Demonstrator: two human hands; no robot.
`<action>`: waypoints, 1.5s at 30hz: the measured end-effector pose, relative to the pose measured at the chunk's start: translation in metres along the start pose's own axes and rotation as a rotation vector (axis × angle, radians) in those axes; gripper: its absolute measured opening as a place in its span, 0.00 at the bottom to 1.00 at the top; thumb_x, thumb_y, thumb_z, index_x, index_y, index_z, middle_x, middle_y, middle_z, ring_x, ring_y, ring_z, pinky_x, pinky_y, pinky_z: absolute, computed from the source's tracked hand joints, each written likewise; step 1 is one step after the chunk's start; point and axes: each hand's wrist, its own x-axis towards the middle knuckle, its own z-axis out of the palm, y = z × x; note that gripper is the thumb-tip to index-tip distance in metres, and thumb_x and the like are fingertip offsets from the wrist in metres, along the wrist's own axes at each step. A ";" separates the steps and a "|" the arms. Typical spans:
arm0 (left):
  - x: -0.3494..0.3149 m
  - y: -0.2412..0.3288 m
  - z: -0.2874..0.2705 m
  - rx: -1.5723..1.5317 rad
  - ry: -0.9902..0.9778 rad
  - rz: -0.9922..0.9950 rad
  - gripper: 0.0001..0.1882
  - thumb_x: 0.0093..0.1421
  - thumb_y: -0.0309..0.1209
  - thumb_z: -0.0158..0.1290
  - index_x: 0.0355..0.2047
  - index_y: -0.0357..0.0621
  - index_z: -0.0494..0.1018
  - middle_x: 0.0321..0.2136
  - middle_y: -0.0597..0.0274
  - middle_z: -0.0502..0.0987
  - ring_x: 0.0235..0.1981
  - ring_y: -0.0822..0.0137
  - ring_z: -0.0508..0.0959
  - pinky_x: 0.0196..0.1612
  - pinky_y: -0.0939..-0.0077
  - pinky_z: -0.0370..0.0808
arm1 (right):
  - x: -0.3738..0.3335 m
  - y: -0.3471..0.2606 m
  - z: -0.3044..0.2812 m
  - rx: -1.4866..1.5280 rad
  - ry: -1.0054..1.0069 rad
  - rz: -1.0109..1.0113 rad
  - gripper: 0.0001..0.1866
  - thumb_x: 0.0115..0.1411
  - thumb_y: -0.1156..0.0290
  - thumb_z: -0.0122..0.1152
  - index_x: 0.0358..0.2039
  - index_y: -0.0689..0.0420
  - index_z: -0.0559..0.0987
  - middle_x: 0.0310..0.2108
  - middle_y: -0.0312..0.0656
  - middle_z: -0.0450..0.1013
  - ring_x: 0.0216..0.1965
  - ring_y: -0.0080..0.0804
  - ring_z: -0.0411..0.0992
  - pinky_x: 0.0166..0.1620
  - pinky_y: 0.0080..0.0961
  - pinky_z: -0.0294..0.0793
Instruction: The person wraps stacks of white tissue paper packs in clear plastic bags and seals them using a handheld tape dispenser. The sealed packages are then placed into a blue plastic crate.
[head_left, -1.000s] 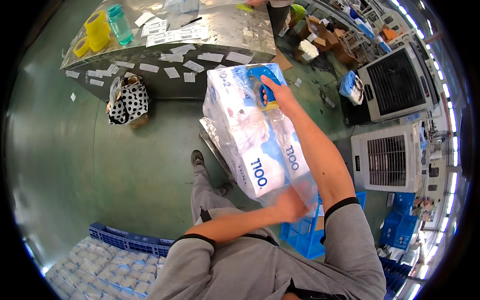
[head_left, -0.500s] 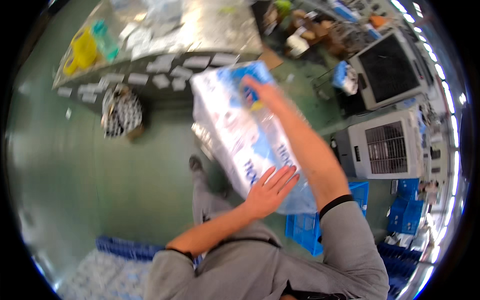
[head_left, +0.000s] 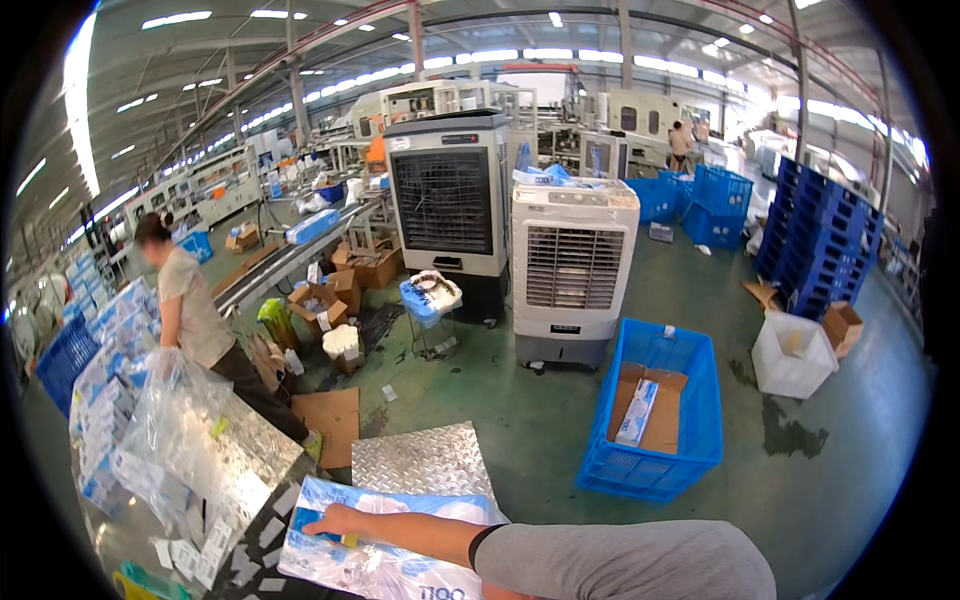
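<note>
A large pack in clear plastic wrap, white with blue print, lies under my right arm at the lower edge. My right hand is at its far left end, fingers bent and gripping the wrapped pack beside a blue patch and a bit of yellow. Whether that blue and yellow is print or a separate thing, I cannot tell. A sliver of skin below my right sleeve seems to be my left hand, against the pack's near end; its fingers are hidden.
A blue crate holding cardboard and a slim pack stands right. Two air coolers are ahead. A metal tread plate lies beyond the pack. At left, a co-worker stands by a table with plastic film.
My view has swung up and right, toward the hall. The pack now sits low in view, its right-hand grip kept. My left hand, spread flat on the pack before, is mostly out of sight.
</note>
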 end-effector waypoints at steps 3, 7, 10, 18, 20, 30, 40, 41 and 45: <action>-0.006 0.007 -0.007 0.015 -0.091 -0.116 0.13 0.57 0.36 0.52 0.40 0.46 0.79 0.34 0.53 0.81 0.38 0.52 0.78 0.44 0.60 0.72 | -0.003 0.003 0.002 0.024 0.053 -0.038 0.37 0.47 0.31 0.62 0.17 0.61 0.81 0.19 0.43 0.77 0.25 0.32 0.76 0.34 0.29 0.74; -0.015 0.015 -0.021 0.015 -0.157 -0.273 0.13 0.58 0.36 0.52 0.39 0.46 0.79 0.32 0.53 0.81 0.35 0.50 0.79 0.40 0.61 0.74 | -0.002 0.001 0.007 0.105 -0.045 -0.033 0.44 0.44 0.28 0.62 0.25 0.68 0.81 0.27 0.50 0.78 0.30 0.39 0.77 0.38 0.33 0.74; -0.014 -0.006 -0.017 -0.216 0.155 -0.317 0.10 0.57 0.36 0.52 0.31 0.45 0.78 0.22 0.53 0.79 0.25 0.47 0.76 0.31 0.58 0.73 | -0.001 0.009 0.002 0.060 -0.005 -0.001 0.41 0.46 0.31 0.63 0.22 0.68 0.81 0.22 0.46 0.78 0.26 0.34 0.77 0.36 0.30 0.75; 0.016 -0.106 -0.003 -1.129 0.032 -0.568 0.12 0.56 0.30 0.51 0.17 0.39 0.71 0.13 0.60 0.72 0.10 0.64 0.67 0.15 0.67 0.62 | -0.013 -0.008 0.004 0.017 -0.034 -0.016 0.42 0.46 0.33 0.63 0.25 0.72 0.81 0.22 0.48 0.78 0.27 0.38 0.78 0.37 0.31 0.76; 0.021 -0.110 -0.006 -1.276 -0.028 -0.789 0.12 0.57 0.29 0.52 0.17 0.40 0.71 0.13 0.64 0.70 0.10 0.69 0.65 0.13 0.73 0.59 | -0.018 -0.010 0.002 0.031 -0.031 -0.030 0.42 0.45 0.34 0.63 0.25 0.72 0.81 0.25 0.50 0.79 0.28 0.38 0.79 0.37 0.33 0.76; 0.024 -0.209 0.063 -1.436 -0.104 -0.993 0.08 0.60 0.32 0.54 0.34 0.41 0.75 0.21 0.63 0.77 0.15 0.70 0.74 0.14 0.72 0.69 | -0.095 -0.051 -0.034 0.037 -0.165 -0.151 0.36 0.50 0.38 0.64 0.32 0.67 0.81 0.27 0.46 0.79 0.25 0.33 0.77 0.35 0.31 0.77; 0.033 -0.116 -0.012 -1.340 -0.009 -1.065 0.13 0.59 0.31 0.56 0.19 0.41 0.72 0.13 0.63 0.71 0.10 0.74 0.66 0.12 0.75 0.60 | -0.274 0.028 -0.101 0.290 -0.163 0.150 0.23 0.61 0.51 0.59 0.28 0.62 0.81 0.19 0.39 0.77 0.21 0.21 0.74 0.27 0.22 0.73; 0.036 -0.110 -0.019 -1.334 -0.036 -1.067 0.13 0.58 0.31 0.57 0.19 0.40 0.72 0.13 0.62 0.71 0.10 0.73 0.68 0.11 0.75 0.60 | -0.291 0.033 -0.105 0.213 -0.148 0.261 0.24 0.61 0.50 0.59 0.25 0.61 0.81 0.18 0.38 0.77 0.21 0.21 0.74 0.28 0.22 0.73; 0.040 -0.101 -0.030 -1.335 -0.041 -1.131 0.12 0.58 0.31 0.58 0.21 0.38 0.74 0.15 0.60 0.74 0.10 0.72 0.70 0.11 0.77 0.61 | -0.327 0.046 -0.103 0.140 -0.117 0.326 0.23 0.60 0.51 0.61 0.24 0.61 0.81 0.18 0.37 0.77 0.22 0.20 0.74 0.28 0.21 0.72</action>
